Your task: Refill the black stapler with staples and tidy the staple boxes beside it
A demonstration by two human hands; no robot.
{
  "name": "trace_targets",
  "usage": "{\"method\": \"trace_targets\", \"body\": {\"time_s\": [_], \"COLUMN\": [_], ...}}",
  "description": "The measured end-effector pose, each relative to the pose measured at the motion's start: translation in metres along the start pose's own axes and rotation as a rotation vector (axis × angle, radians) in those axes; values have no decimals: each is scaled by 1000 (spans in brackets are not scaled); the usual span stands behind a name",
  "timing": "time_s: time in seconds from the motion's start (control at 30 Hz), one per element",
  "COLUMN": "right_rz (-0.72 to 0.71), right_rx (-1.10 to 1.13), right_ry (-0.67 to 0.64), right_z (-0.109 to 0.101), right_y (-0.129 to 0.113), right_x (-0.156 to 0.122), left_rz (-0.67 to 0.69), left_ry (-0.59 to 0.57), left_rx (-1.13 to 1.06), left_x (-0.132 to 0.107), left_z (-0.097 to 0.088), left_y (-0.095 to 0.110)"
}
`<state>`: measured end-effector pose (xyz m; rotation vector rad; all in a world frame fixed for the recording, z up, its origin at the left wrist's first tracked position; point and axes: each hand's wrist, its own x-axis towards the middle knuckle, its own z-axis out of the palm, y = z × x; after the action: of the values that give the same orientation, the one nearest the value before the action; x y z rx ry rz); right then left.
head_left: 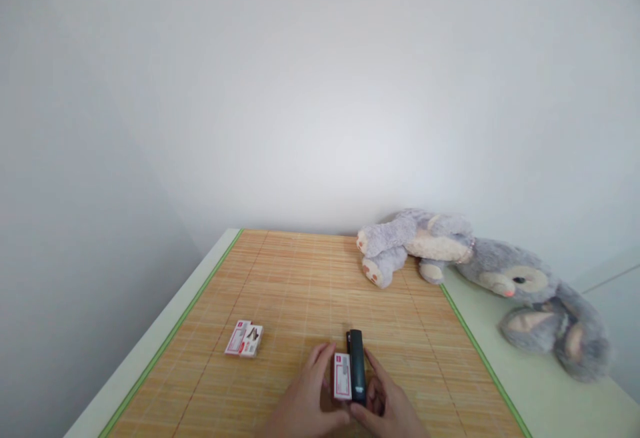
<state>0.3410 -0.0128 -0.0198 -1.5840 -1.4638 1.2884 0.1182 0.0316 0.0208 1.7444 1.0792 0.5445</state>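
Observation:
A black stapler [357,366] lies lengthwise in front of me on the bamboo mat. Against its left side sits a small white and pink staple box [343,377], the two touching. My left hand [311,395] grips the staple box from the left, index finger near its top end and thumb near its bottom. From the right, my right hand [384,403] holds the stapler, index finger along its side and thumb at the near end. Farther left on the mat are small white and pink boxes [245,339] side by side, one printed with a dark staple picture.
The bamboo mat [300,278] with green edging covers most of the white table [560,385]. A grey plush rabbit [445,245] lies along the back right, its legs on the mat and its head over the table's right side. A white wall [320,91] stands behind.

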Motion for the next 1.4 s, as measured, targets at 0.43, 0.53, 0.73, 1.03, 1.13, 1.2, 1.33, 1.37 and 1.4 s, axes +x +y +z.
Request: {"method": "trace_targets", "body": {"time_s": [0.43, 0.53, 0.73, 1.03, 1.13, 1.2, 1.33, 1.37, 1.4], "right_rz": [27, 53, 70, 43, 43, 57, 102, 107, 108], "right_rx": [-324, -313, -360, -323, -286, -282, -291, -287, -280], "right_ry": [-4, -12, -15, -58, -70, -79, -66, -62, -62], "right_z": [0, 1, 2, -1, -2, -3, -3, -2, -2], "right_y": [-34, -32, -21, -12, -22, -30, -44, -46, -47], "right_x": [-2, -3, 0, 3, 0, -2, -5, -5, -5], "left_rz": [95, 62, -52, -1, -18, -53, 21, 76, 117], "left_ry": [-44, 22, 708, 575, 555, 650, 788, 707, 595], "left_rx": [193, 146, 230, 725, 716, 707, 625, 578, 526], "left_x": [14, 1, -35, -48, -50, -55, -55, -52, -47], "left_z": [-7, -11, -77, -140, -151, -157, -135, -120, -102], "left_y": [2, -5, -54, -129, -127, -120, -76, -60, -44]}}
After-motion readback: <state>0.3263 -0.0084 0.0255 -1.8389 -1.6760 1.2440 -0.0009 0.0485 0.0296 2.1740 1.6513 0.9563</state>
